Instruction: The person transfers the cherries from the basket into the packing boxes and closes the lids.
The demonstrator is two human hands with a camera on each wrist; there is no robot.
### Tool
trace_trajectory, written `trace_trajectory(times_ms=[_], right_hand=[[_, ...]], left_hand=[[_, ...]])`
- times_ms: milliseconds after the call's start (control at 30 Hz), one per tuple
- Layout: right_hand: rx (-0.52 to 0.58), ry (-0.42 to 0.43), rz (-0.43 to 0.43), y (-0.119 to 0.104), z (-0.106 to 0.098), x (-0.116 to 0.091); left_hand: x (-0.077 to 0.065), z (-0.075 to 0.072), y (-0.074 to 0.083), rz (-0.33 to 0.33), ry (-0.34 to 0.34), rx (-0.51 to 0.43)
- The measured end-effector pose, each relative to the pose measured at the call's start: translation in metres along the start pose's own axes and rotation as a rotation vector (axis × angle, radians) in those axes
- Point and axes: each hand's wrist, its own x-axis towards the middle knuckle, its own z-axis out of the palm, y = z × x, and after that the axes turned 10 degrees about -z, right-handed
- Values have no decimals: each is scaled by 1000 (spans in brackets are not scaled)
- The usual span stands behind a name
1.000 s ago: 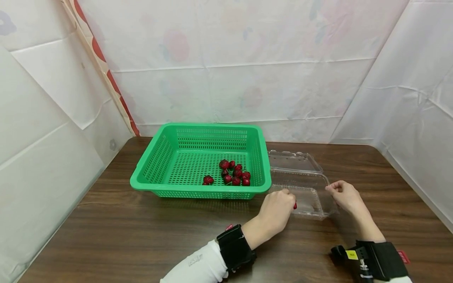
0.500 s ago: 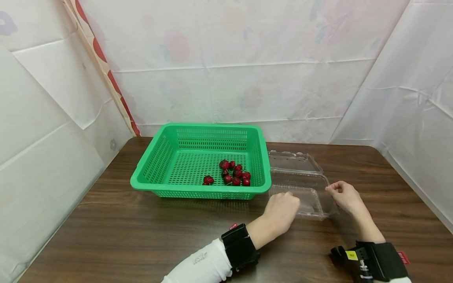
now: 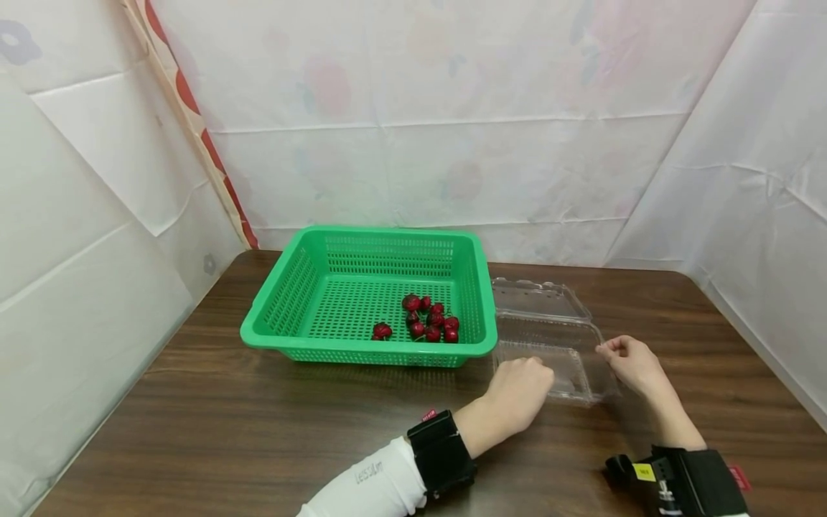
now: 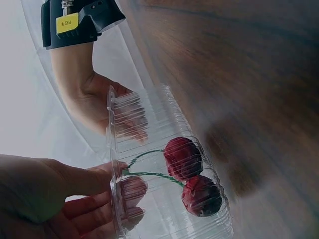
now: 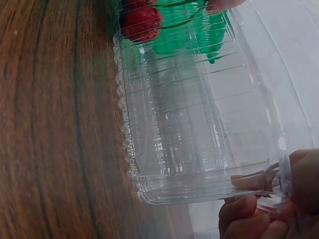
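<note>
The joined pair of cherries (image 4: 192, 176) is low inside the clear plastic tray (image 3: 567, 368), by its near left corner; I see the fruit through the ribbed wall and cannot tell whether it touches the floor of the tray. Both green stems (image 4: 149, 174) run up from the fruit to one joint, and there the fingers of my left hand (image 3: 520, 393) pinch them, so the fruit lies below my fingertips, with the stems as the line between. That hand is much the nearer. My right hand (image 3: 635, 365), well apart, has its fingers pinching the rim at the right end of the tray. Between my hands the tray's near wall runs left to right, roughly along the line of the worktop's far edge. The tray's lid (image 3: 539, 300) lies folded back towards that edge of the worktop (image 3: 258, 431), right of its middle. Just left of the tray stands a green plastic basket (image 3: 362, 345), also close to the far edge, with more cherries (image 3: 432, 334) mostly gathered towards its near right corner.
</note>
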Motion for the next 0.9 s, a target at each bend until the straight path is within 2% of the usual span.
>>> trace_trajectory(times_ms=[267,600,900], right_hand=[[6,-5,4,1,-1,-2],[18,4,-1,1,0,-1],[31,6,-9,1,0,0]], left_hand=[[-3,-6,0,25,25,6],[-8,-28,-2,68,55,2],[-12,-47,-16,31,85,-56]])
